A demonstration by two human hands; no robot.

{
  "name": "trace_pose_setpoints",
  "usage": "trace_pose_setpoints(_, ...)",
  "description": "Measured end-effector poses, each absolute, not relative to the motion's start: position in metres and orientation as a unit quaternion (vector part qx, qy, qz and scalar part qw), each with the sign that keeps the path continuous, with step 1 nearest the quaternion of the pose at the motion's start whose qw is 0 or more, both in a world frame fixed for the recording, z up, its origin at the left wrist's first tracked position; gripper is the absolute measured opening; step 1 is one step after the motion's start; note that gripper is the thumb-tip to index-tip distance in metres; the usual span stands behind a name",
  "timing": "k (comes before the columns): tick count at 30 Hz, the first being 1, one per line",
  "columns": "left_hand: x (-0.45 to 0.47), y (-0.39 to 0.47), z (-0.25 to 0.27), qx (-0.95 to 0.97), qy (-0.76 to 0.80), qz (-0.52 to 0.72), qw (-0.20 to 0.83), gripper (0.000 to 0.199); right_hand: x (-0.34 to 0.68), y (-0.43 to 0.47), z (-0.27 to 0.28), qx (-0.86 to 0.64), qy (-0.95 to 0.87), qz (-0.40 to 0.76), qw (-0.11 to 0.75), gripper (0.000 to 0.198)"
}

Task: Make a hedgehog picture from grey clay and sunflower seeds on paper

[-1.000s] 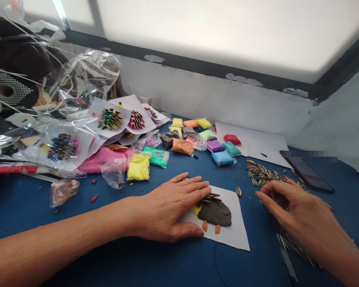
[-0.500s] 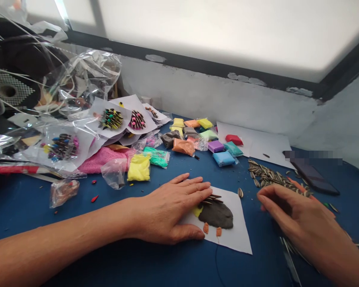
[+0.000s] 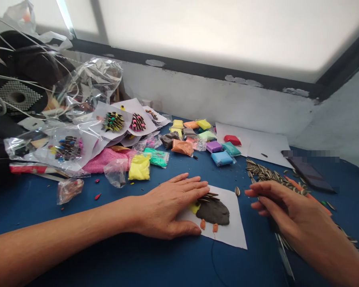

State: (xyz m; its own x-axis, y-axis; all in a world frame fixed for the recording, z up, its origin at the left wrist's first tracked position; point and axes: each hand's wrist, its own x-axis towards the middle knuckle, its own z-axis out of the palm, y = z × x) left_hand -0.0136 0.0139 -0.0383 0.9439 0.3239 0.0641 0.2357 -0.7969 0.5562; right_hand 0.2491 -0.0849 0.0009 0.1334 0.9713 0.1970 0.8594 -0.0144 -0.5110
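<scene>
Head camera shows the left hand [image 3: 170, 209] flat, fingers stretched out, laid over the left part of a white paper [image 3: 235, 237] on the blue bench [image 3: 167, 263]. On that paper lies dark clay [image 3: 214, 213] with slim seeds [image 3: 211, 197] at its top, yellow clay [image 3: 194, 207] at its left and two orange pieces [image 3: 215, 227] below. The right hand [image 3: 296, 219] hovers nearby, thumb and fingers curled; whether they pinch anything I cannot tell. Beyond it, a seed pile [image 3: 265, 171] lies near a dark phone [image 3: 312, 173]

left hand [image 3: 171, 210] lies flat, right hand [image 3: 291, 215] loosely curled
</scene>
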Motion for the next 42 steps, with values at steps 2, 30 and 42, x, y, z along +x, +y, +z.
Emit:
trace_pose_setpoints(2, -0.014, 0.014, -0.038, 0.946, 0.143, 0.079, 0.28, 0.078, 0.247, -0.087, -0.001, -0.708, -0.638, 0.129, 0.275, 0.031)
trace_pose_setpoints(30, -0.016, 0.016, -0.043, 0.947, 0.128, 0.089, 0.28, 0.077, 0.261, -0.068, -0.034, -0.575, -0.798, -0.141, 0.113, 0.031)
trace_pose_setpoints(42, -0.017, 0.016, -0.044, 0.94, 0.13, 0.108, 0.295, 0.077, 0.256, -0.08, -0.009, -0.658, -0.727, -0.06, 0.188, 0.019)
